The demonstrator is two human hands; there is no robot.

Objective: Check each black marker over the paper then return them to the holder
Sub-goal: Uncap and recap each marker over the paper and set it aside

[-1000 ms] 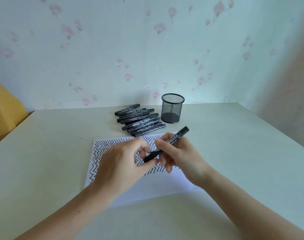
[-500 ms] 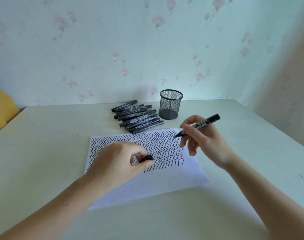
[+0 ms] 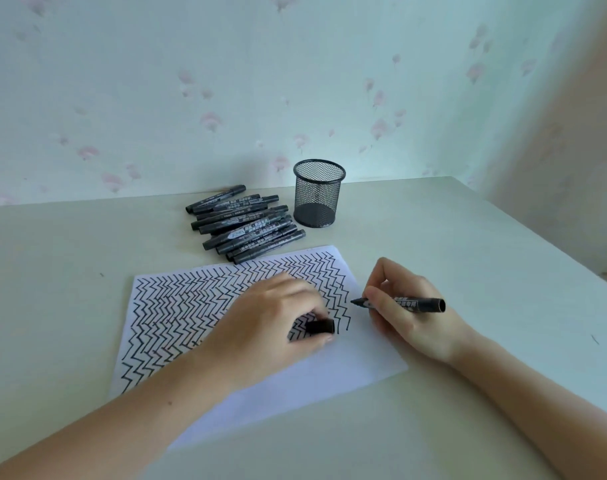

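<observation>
Pinching the marker (image 3: pixel 404 303), right hand (image 3: pixel 409 313); left hand (image 3: pixel 271 323) pinches cap (image 3: pixel 321 326).

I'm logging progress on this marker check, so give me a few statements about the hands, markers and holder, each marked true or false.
1. The right hand holds an uncapped marker. True.
2. The left hand holds the cap. True.
3. The mesh holder is full of markers. False: no marker stands in it.
4. The pile of markers lies right of the holder. False: it lies to its left.
5. The paper is blank. False: zigzag lines cover much of it.
</observation>
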